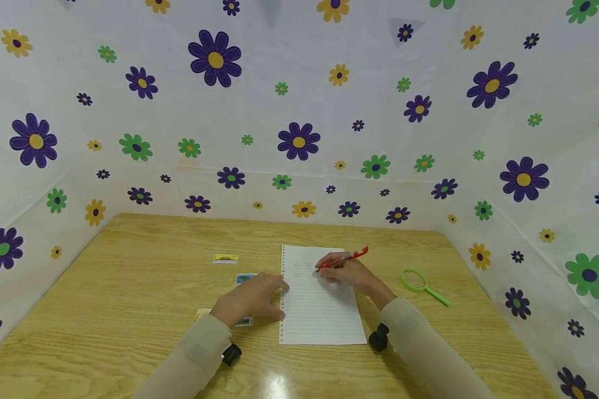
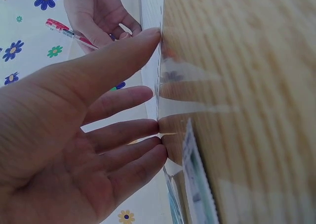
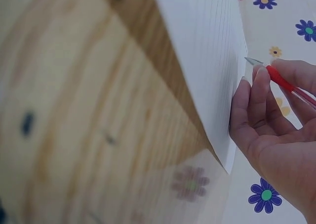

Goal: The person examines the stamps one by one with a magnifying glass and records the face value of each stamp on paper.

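Note:
A lined sheet of paper [image 1: 321, 316] with punched holes down its left side lies on the table. My right hand [image 1: 346, 272] pinches a red pen [image 1: 358, 253], its tip over the upper part of the sheet; faint small marks show there. In the right wrist view the pen [image 3: 279, 78] sits between thumb and fingers, with the other fingers resting by the paper [image 3: 207, 75]. My left hand [image 1: 253, 299] rests at the sheet's left edge, fingers extended. In the left wrist view its fingertips [image 2: 150, 127] touch down near the punched edge.
Small picture cards lie on the left: a yellow card [image 1: 225, 259], a blue one [image 1: 244, 278] and others partly hidden under my left hand and wrist. A green magnifying glass [image 1: 426, 286] lies right of the sheet. A flowered cloth [image 1: 259, 111] surrounds the wooden table [image 1: 150, 277].

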The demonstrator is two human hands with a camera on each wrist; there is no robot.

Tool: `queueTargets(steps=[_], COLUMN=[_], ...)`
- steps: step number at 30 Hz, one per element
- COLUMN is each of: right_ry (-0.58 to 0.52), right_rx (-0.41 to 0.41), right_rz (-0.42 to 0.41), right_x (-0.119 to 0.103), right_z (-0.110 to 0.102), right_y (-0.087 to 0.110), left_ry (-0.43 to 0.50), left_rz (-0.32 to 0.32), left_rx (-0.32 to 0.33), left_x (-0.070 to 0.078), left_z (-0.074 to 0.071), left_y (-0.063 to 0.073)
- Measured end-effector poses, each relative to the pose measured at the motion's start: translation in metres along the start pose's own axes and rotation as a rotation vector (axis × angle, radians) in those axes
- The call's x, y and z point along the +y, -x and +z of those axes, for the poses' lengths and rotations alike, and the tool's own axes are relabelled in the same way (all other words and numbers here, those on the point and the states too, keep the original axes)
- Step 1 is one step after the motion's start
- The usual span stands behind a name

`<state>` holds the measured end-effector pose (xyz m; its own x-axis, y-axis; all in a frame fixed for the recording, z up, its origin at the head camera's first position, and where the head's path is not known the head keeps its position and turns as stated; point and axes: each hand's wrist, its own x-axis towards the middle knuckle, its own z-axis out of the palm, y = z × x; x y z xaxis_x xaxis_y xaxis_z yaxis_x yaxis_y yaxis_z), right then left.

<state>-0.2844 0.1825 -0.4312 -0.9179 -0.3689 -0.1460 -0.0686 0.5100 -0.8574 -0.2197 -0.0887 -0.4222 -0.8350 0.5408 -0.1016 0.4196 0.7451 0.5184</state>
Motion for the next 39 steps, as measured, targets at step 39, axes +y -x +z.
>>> queueTargets(steps=[39], right_ry=[0.643], right_rx=[0.259], right_rz=[-0.441], right_x=[0.015], right_z=[-0.051], right_y=[0.027], left_ry=[-0.007], left_rz=[-0.018], left_rx=[-0.007], left_x=[-0.002], left_z=[0.002], left_y=[-0.001])
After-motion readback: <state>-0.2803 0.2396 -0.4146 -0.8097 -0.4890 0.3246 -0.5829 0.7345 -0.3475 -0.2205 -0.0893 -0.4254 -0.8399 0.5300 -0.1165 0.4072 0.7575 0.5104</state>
